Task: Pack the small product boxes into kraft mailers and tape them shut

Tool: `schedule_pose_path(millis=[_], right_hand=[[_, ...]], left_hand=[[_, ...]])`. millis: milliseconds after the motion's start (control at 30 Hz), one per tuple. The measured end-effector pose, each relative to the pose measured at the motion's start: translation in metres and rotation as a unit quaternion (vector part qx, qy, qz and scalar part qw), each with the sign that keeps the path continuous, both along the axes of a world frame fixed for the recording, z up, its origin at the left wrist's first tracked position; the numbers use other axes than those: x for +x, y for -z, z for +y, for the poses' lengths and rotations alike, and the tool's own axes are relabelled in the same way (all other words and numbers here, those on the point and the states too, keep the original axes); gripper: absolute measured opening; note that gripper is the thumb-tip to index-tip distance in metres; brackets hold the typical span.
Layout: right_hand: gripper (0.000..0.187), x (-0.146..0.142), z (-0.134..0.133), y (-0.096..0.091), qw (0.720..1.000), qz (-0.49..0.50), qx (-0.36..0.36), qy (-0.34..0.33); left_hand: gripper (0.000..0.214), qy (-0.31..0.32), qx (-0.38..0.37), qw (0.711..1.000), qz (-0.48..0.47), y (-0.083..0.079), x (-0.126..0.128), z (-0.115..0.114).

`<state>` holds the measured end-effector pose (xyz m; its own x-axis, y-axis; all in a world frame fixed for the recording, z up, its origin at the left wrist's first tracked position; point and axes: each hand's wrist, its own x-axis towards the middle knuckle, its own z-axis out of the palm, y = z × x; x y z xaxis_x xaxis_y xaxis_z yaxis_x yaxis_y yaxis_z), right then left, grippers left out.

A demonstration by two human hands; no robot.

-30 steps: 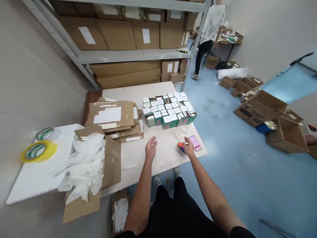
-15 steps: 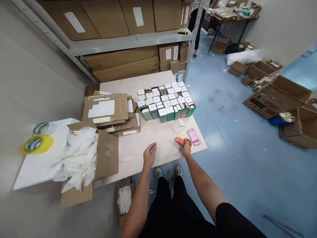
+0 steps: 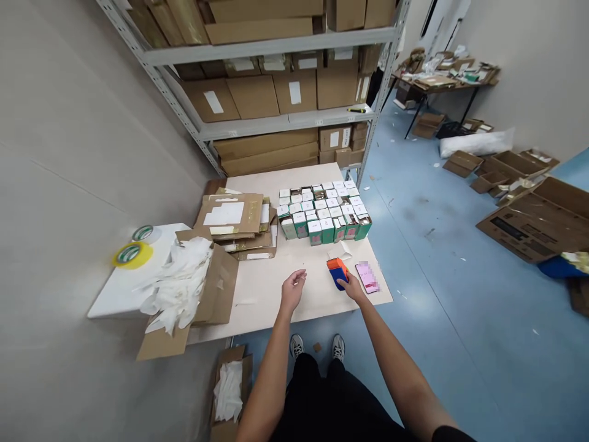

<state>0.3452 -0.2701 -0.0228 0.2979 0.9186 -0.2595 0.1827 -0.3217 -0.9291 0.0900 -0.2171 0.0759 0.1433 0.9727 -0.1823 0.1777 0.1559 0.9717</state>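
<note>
My right hand (image 3: 353, 287) grips an orange and blue tape dispenser (image 3: 338, 274) above the right front part of the table (image 3: 257, 294). Beside that hand, to the right, lies a phone (image 3: 367, 277) with a pink screen. Over the middle of the table's front, my left hand (image 3: 293, 291) holds nothing, its fingers loosely bent and apart. A white folded paper (image 3: 341, 250) lies just behind the dispenser. Rows of small white-and-green boxes (image 3: 322, 213) stand behind both hands, a few with open tops.
Flattened cardboard (image 3: 234, 215) is stacked at the left, near an open carton (image 3: 221, 285) of white paper. Tape rolls (image 3: 132, 254) rest on a white surface. A metal shelf (image 3: 294, 120) with cartons stands behind. Empty cartons (image 3: 529, 215) lie on the floor at right.
The tape dispenser has been lifted and turned in my right hand, so its blue side now shows. My left hand stays empty. The view has tilted up, showing more shelving.
</note>
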Motion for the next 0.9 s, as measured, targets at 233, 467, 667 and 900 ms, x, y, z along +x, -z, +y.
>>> schedule_pose_path(millis=[233, 467, 667, 900], right_hand=[[0.046, -0.002, -0.007, -0.105, 0.980, 0.078, 0.144, -0.109], [0.045, 0.003, -0.010, -0.164, 0.971, 0.013, 0.188, -0.144], [0.043, -0.001, -0.007, -0.178, 0.971, -0.023, 0.191, -0.143], [0.041, -0.014, -0.005, -0.170, 0.973, -0.006, 0.194, -0.124]], left_hand=[[0.041, 0.085, 0.094, 0.992, 0.006, -0.079, 0.032, 0.031], [0.041, 0.216, 0.156, 0.963, 0.034, -0.146, 0.051, 0.053], [0.029, 0.250, 0.194, 0.946, 0.070, -0.167, 0.049, 0.062], [0.024, 0.186, 0.254, 0.944, 0.093, -0.168, 0.055, 0.060]])
